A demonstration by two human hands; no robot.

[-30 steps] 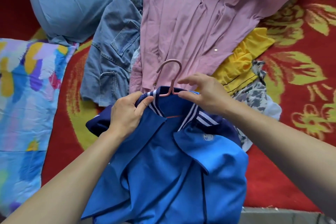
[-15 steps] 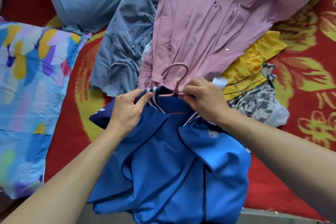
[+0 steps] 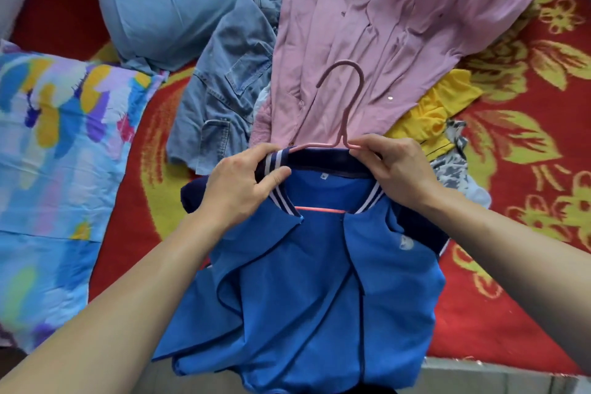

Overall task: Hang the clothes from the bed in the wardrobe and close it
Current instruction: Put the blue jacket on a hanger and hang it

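both grips are closed on the collar end of the blue jacket: the left grip pinches the striped collar between thumb and curled fingers, and the right grip pinches the pink hanger at its shoulder, together with the collar edge there. the jacket lies front-up on the red bed cover, just in front of the pile of clothes, and its hem reaches over the near edge of the bed.

the step in hand looks like seating the jacket on the hanger: the hanger's lower bar shows inside the open neck, so it seems threaded in, with the collar being settled over its shoulders. the next move probably calls for taking the hanger by its hook, lifting the jacket off the bed and carrying it to the wardrobe, which is not in view.

the hook points away from the person, over the pink garment. the jacket's long axis runs from collar at the far end to hem at the near end, while the hanger's bar lies across it, left to right.
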